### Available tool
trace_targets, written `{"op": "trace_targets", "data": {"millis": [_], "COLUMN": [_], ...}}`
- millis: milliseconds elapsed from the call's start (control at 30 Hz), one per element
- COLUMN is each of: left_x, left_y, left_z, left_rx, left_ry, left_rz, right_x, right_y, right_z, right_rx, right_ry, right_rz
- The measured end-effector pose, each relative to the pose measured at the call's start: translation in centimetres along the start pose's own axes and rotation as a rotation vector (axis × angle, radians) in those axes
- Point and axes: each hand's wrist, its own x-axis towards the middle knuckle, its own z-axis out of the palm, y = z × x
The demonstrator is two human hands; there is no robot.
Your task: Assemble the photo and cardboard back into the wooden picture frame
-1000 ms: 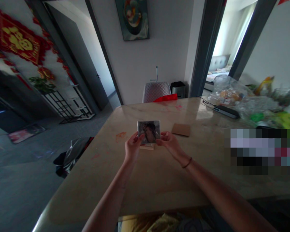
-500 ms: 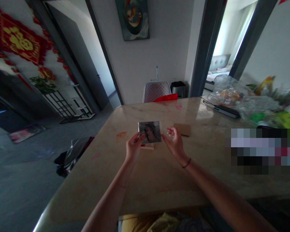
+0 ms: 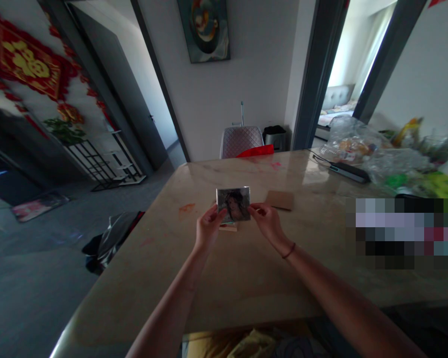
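And here, a glossy, dark, nearly square picture card (image 3: 235,203) is held up between two bare hands, its printed side turned back toward the wearer. By the left hand (image 3: 208,226) the lower left corner is gripped, thumb laid over the front; by the right hand (image 3: 267,221) the right edge is pinched between thumb and fingers. Only the margins are covered, presumably so that the printed middle is left free and the thin piece is kept flat and steady between two supports. A slight tilt is seen along its top edge, and a bright line is caught there, perhaps from a clear sleeve, though that cannot be settled.

Just below the card, between the hands, a flat, pale-edged piece (image 3: 228,227) is lying on the beige, marbled tabletop (image 3: 246,278), mostly hidden, so what it is cannot be told. Just beyond the right hand, a flat, brown, rectangular, cardboard-like piece (image 3: 280,200) has been laid down, seemingly out of the way yet within easy reach. Well off to the right of that hand, a long, black device with a cable (image 3: 349,172) is set beside crumpled, clear plastic bags (image 3: 395,164), apparently pushed aside, so the working space is left to both hands.
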Motion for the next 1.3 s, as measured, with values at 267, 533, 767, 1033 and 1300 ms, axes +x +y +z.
{"op": "trace_targets", "data": {"millis": [267, 533, 767, 1033, 1300], "left_x": [0.1, 0.2, 1.0, 3.2, 2.3], "left_y": [-0.2, -0.2, -1.2, -3.7, -3.3], "left_z": [0.0, -0.2, -0.7, -4.3, -3.5], "left_rx": [-0.034, -0.066, 0.046, 0.509, 0.792], "left_ry": [0.029, 0.002, 0.034, 0.139, 0.012], "left_rz": [0.007, -0.103, -0.014, -0.009, -0.022], "right_x": [0.0, 0.0, 0.2, 1.6, 2.2], "right_y": [0.4, -0.4, -0.9, 0.1, 1.1], "right_z": [0.9, 0.3, -0.3, -1.5, -1.9], "right_rx": [0.303, 0.543, 0.530, 0.486, 0.609], "right_ry": [-0.095, -0.284, -0.251, -0.025, 0.093], "right_rz": [0.191, 0.337, 0.359, 0.366, 0.422]}}
